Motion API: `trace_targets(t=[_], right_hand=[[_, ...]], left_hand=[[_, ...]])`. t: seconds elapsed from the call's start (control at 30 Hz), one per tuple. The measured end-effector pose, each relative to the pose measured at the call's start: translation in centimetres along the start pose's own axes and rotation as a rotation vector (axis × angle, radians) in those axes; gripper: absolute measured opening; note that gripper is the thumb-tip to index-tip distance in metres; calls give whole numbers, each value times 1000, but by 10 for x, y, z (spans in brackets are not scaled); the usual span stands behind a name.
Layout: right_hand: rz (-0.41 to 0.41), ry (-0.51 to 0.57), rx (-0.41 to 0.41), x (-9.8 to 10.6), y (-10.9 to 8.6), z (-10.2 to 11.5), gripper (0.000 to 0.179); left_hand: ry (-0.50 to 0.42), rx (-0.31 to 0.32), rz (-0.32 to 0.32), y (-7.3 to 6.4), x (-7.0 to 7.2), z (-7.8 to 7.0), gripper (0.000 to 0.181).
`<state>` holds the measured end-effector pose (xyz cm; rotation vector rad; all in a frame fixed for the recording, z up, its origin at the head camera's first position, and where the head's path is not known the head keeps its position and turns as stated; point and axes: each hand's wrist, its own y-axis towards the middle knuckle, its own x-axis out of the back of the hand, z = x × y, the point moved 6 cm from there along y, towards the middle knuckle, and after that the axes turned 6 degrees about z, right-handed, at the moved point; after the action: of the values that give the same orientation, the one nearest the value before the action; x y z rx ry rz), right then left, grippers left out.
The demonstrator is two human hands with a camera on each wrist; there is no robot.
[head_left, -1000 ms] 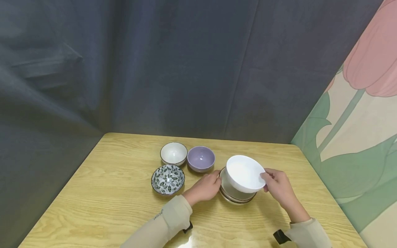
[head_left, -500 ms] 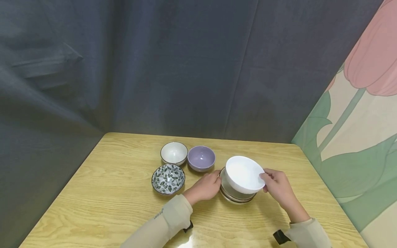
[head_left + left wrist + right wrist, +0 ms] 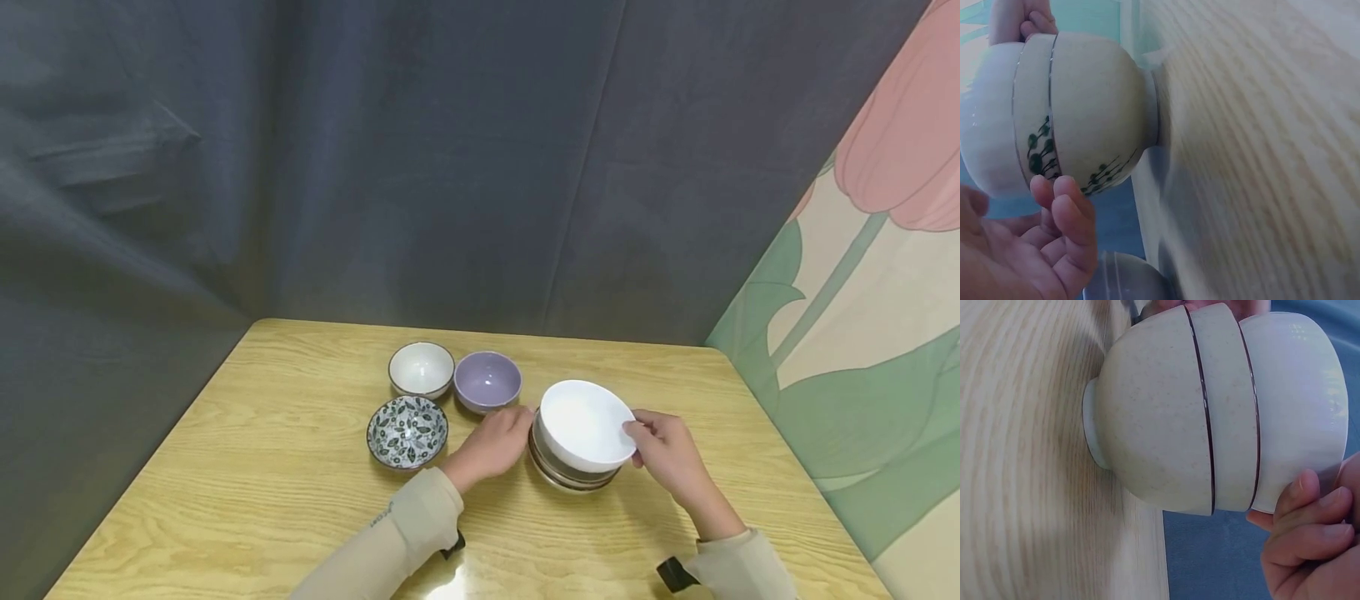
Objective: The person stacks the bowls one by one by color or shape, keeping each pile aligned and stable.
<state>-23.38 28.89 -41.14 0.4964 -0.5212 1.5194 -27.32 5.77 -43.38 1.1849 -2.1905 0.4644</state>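
Observation:
A white bowl [image 3: 587, 425] sits in the top of a stack of two cream bowls [image 3: 1160, 419] with brown rims. The right hand [image 3: 669, 454] pinches its right edge, thumb over the rim and fingers beneath. On the stack's left side is the left hand [image 3: 491, 446]; in the left wrist view its fingertips touch the cream bowls near their rims, while the thumb stands apart. Green leaf sprigs [image 3: 1041, 150] decorate that side. The stack's foot stands on the wooden table [image 3: 247, 467]. The white bowl's lower part is hidden inside the stack.
Left of the stack stand a purple bowl [image 3: 487, 381], a white bowl with a dark rim [image 3: 422, 368] and a leaf-patterned bowl [image 3: 407, 433], close together. A dark curtain [image 3: 450, 167] hangs behind the table; a flower-painted wall [image 3: 862, 375] lies to the right.
The white bowl has moved slightly left and down on the stack with the right hand. The left hand has shifted slightly up, and its fingers have loosened at the cream rim.

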Motion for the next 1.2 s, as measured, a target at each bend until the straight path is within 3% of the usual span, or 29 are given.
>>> trace_targets(t=[0.1,0.27,0.57,1.2], right_hand=[[3,-7,4,0,0,1,32],[6,-6,9,-1,-1,2,33],[14,-37,15,-4,-2,2,32],[-13,-63,-18,-14,-7,0,34]], left_hand=[[-42,-23,-31,-1,6,-6,62],[-55,-36,-16,0,5,-14,63],[94,-15,-39,4,1,-18,51],[166,-30,-89,2,-1,-18,43]])
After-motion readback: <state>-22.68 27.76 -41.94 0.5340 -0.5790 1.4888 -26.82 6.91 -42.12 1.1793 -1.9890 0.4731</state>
